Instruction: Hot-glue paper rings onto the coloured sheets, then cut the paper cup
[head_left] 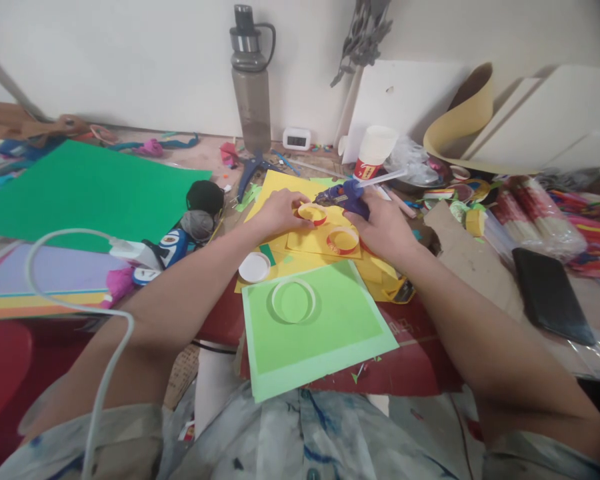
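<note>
The left hand (284,215) pinched a small red-and-yellow ring (317,220) between thumb and fingers, while the right hand (387,230) was curled around a blue glue gun (347,193), its nozzle just beside the ring. A second ring (343,251), similarly coloured, rested on yellow paper (270,200) below. Nearer the person lay a light green sheet (325,340). Around these spread a cluttered tabletop, with a black phone (551,293) at right and a grey bottle (251,100) against the white wall (130,60).

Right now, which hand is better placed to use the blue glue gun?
Probably the right hand: it grips the blue glue gun, nozzle toward the red-and-yellow ring that the left hand holds.
</note>
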`<state>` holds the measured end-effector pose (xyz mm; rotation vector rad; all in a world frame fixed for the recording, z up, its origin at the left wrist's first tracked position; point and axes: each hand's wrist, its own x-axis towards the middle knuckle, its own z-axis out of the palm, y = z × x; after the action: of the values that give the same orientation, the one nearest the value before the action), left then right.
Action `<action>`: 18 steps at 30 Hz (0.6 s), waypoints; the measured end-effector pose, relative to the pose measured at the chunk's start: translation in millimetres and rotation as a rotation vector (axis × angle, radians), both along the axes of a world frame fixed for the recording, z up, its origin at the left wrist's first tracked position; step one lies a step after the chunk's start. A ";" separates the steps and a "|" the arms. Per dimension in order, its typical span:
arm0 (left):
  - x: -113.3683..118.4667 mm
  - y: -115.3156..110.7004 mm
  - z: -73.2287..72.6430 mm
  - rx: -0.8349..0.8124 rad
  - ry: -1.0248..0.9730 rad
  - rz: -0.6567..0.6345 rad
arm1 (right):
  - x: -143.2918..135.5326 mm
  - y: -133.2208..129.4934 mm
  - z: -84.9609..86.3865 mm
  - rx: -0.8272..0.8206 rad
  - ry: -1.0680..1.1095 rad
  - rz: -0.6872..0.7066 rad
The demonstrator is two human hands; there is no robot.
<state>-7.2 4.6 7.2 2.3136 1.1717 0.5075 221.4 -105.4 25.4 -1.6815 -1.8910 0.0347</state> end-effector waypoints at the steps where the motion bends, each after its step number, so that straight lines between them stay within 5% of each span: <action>1: 0.1 -0.1 0.1 0.001 0.003 0.002 | -0.6 0.0 0.1 -0.009 -0.013 -0.003; 18: 0.3 4.1 -3.9 0.036 0.018 -0.020 | -10.9 -4.9 3.5 -0.135 -0.188 -0.056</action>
<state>-6.9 8.7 3.3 2.3629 1.1560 0.5056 210.5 -110.3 28.9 -1.8855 -2.0161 -0.0191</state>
